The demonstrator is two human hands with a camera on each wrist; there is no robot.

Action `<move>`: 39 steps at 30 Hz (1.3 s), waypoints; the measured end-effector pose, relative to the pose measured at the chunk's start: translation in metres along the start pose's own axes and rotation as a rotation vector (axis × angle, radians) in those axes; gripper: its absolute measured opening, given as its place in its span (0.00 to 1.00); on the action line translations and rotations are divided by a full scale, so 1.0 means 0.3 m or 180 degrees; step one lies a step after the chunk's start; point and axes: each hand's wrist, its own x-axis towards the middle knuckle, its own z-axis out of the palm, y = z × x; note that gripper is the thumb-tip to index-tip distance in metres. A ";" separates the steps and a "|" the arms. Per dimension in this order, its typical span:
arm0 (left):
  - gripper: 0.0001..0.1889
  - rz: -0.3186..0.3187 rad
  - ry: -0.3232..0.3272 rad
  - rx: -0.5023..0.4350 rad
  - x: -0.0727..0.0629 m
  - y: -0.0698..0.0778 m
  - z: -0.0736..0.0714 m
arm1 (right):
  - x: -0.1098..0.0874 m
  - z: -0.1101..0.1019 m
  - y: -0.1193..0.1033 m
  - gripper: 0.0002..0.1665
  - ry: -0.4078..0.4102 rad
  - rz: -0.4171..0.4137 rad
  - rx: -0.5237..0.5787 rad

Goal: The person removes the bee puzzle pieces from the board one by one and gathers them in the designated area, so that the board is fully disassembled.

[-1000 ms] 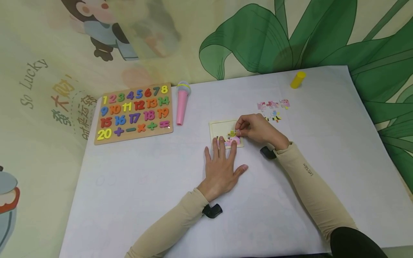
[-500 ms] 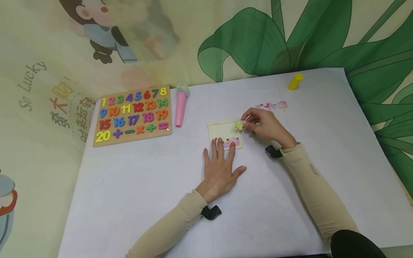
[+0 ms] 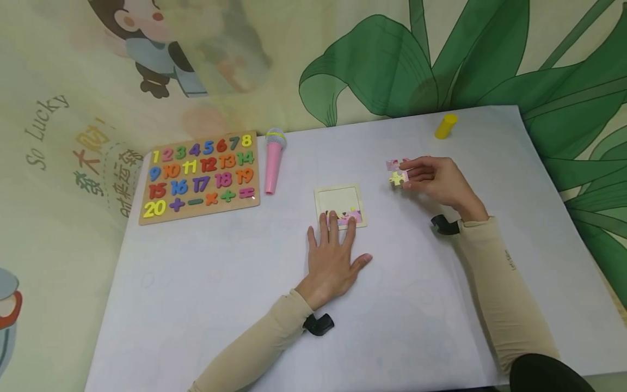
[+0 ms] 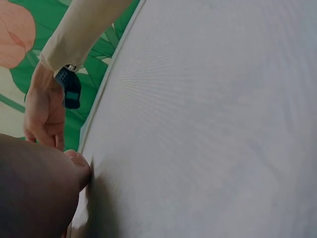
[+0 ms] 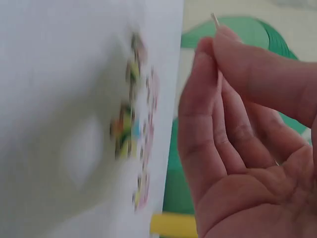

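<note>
My left hand (image 3: 330,267) lies flat with spread fingers, its fingertips resting on the lower edge of a small puzzle tray (image 3: 339,197). Pink pieces (image 3: 354,216) fill the tray's lower strip; its upper part shows bare backing. To the right and higher, my right hand (image 3: 443,181) pinches a yellow-green jigsaw piece (image 3: 397,178) between thumb and fingers. The right wrist view shows that piece edge-on as a thin sliver (image 5: 215,21) at the fingertips. Below the right hand lie several loose jigsaw pieces (image 5: 126,131), pink, yellow and multicoloured, partly hidden by it in the head view.
A wooden number board (image 3: 200,177) lies at the back left, with a pink toy microphone (image 3: 274,163) beside it. A yellow cylinder (image 3: 446,126) stands near the table's back edge. Behind the white table (image 3: 206,272) hangs a printed cloth with green leaves.
My right hand has lifted the yellow-green jigsaw piece away from the tray and carried it right, over the loose pieces. My left hand has stayed on the tray.
</note>
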 end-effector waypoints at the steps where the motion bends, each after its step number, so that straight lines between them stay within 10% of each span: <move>1: 0.45 0.0006 0.0003 -0.0006 -0.001 0.000 -0.001 | -0.004 -0.015 0.008 0.26 0.0013 0.0031 0.0002; 16: 0.46 0.0002 -0.0094 -0.0076 -0.005 -0.008 -0.008 | -0.031 -0.162 0.141 0.26 0.0299 0.0587 -0.0463; 39: 0.46 0.0075 -0.0047 -0.0016 -0.004 -0.012 0.000 | -0.008 -0.154 0.184 0.30 0.0090 0.0902 -0.0506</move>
